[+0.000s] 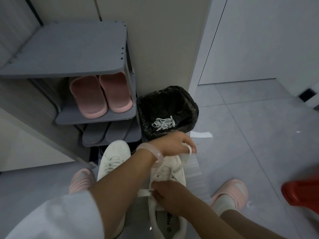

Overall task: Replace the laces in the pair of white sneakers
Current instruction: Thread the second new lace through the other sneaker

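Lacing: you're mid-threading the right sneaker (pixel 168 173), toe pointing to the bin (pixel 166 114) so the eyelets face you.
Left hand (pixel 174 144): just short of the bin, above the toe, fingers curled round the lace (pixel 187 155), pulling it up and away, likely to take out slack.
Right hand (pixel 165 190): further from the bin, on the eyelet rows, fingers curled pinching the other flat run of lace; probably steadies the shoe too.
Left sneaker (pixel 113 159): left of the one you're lacing, below the rack (pixel 96 116), laces in and crossed, looks done.
Old laces (pixel 163 124): white tangle inside the bin, dumped out of the way.
Wrapper (pixel 194 168): clear, ribbed, on the floor beside the toe, below the bin.
Progress: judging half done, upper eyelets seem unfilled.
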